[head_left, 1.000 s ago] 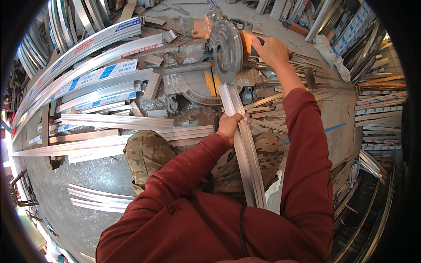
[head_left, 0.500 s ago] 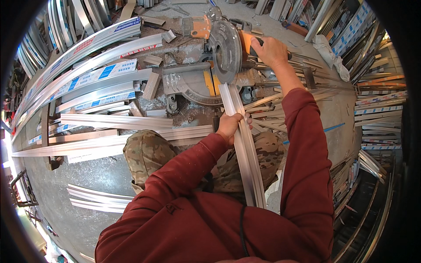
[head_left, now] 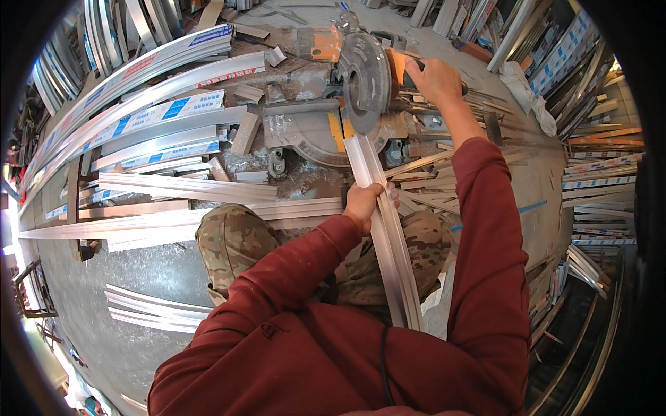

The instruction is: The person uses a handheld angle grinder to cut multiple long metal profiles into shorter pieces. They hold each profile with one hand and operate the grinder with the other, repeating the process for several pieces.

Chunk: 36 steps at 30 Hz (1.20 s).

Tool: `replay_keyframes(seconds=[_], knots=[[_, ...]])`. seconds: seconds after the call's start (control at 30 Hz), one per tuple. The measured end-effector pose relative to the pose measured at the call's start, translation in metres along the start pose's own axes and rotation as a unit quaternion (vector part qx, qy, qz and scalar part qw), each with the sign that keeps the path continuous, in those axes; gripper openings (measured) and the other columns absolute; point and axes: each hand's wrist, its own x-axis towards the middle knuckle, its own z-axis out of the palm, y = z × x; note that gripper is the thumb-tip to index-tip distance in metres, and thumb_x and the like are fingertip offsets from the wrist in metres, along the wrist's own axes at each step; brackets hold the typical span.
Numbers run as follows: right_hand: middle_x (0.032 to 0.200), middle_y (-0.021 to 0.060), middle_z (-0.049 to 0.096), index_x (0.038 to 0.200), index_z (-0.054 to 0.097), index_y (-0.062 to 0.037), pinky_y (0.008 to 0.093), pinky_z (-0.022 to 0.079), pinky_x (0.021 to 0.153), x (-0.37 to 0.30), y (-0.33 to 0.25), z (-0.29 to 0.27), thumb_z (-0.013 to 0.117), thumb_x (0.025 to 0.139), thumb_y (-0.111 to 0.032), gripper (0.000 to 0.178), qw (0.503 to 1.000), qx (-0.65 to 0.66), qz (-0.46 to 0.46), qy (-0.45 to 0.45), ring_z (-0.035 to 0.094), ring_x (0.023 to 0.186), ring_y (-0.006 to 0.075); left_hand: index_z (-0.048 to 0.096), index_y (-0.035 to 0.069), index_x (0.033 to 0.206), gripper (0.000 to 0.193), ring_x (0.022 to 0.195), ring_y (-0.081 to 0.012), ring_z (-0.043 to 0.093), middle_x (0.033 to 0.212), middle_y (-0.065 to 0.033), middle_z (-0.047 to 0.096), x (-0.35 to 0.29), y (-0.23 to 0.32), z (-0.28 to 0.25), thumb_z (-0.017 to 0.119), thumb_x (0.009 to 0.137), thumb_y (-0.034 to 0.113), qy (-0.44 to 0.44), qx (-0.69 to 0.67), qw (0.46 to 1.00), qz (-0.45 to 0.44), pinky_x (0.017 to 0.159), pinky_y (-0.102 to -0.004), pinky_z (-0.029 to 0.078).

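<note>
My left hand (head_left: 363, 204) is closed around a long silver metal profile (head_left: 383, 229), its thumb laid over the top. The profile runs from my lap up to the saw, and its far end lies at the front of the round saw base (head_left: 302, 135), by the yellow slotted insert (head_left: 336, 130). My right hand (head_left: 438, 82) is wrapped round the dark handle of an orange and grey mitre saw (head_left: 366, 83). The blade guard hangs just beyond the profile's end. Whether the blade touches the metal I cannot tell.
Long profiles, some with blue and white film (head_left: 166, 111), fan out on the left. Shorter lengths (head_left: 159, 308) lie on the floor at lower left. Offcut strips (head_left: 423, 163) are heaped right of the saw. Racks of profiles (head_left: 600, 173) line the right side.
The saw and the surrounding stock appear slightly further right in view. Both hands keep their grips, and the profile has hardly moved.
</note>
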Motion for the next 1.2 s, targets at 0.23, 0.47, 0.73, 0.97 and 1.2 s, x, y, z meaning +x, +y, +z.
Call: replay_keyframes(seconds=[0.23,0.47,0.73,0.97,1.2], knots=[[0.081,0.0234,0.068,0.086,0.073,-0.0015,0.0487,0.050,0.074,-0.004,-0.004,-0.003,0.044,0.091,-0.059,0.064,1.000,-0.020,-0.001,-0.007,0.066,0.080,0.0410,0.050,-0.004,0.103,0.017,0.072,-0.0224,0.060,0.089,-0.0103,0.057,-0.007,0.005,0.006,0.045,0.086,-0.005,-0.001,0.014,1.000,0.015,0.064,-0.0406,0.056],[0.080,0.0231,0.068,0.089,0.074,-0.0038,0.0481,0.050,0.074,-0.006,-0.003,-0.001,0.044,0.092,-0.059,0.063,1.000,-0.017,0.000,0.000,0.066,0.079,0.0409,0.050,-0.002,0.103,0.018,0.072,-0.0216,0.059,0.089,-0.0093,0.057,-0.008,0.005,0.008,0.044,0.086,-0.005,0.001,0.023,1.000,0.021,0.064,-0.0402,0.056],[0.082,0.0235,0.069,0.092,0.075,-0.0047,0.0481,0.051,0.076,-0.006,0.001,0.006,0.045,0.091,-0.057,0.060,1.000,-0.020,0.013,-0.003,0.066,0.082,0.0412,0.057,-0.004,0.102,0.018,0.073,-0.0237,0.062,0.084,-0.0115,0.059,-0.005,0.002,0.003,0.045,0.088,0.000,-0.006,0.037,0.999,0.027,0.068,-0.0410,0.059],[0.080,0.0226,0.069,0.088,0.074,-0.0039,0.0488,0.051,0.075,-0.009,-0.004,0.002,0.045,0.090,-0.057,0.060,1.000,-0.014,0.018,-0.011,0.066,0.081,0.0413,0.057,-0.004,0.103,0.020,0.073,-0.0249,0.063,0.083,-0.0125,0.060,-0.005,0.003,0.003,0.046,0.087,0.001,0.002,0.049,0.999,0.024,0.068,-0.0417,0.059],[0.078,0.0218,0.069,0.085,0.073,-0.0035,0.0489,0.050,0.074,-0.010,-0.002,0.004,0.045,0.091,-0.058,0.061,1.000,-0.010,0.016,-0.011,0.067,0.080,0.0407,0.057,-0.005,0.102,0.020,0.074,-0.0245,0.063,0.085,-0.0126,0.060,-0.007,0.004,0.006,0.046,0.087,0.000,0.003,0.053,0.998,0.035,0.067,-0.0421,0.059]])
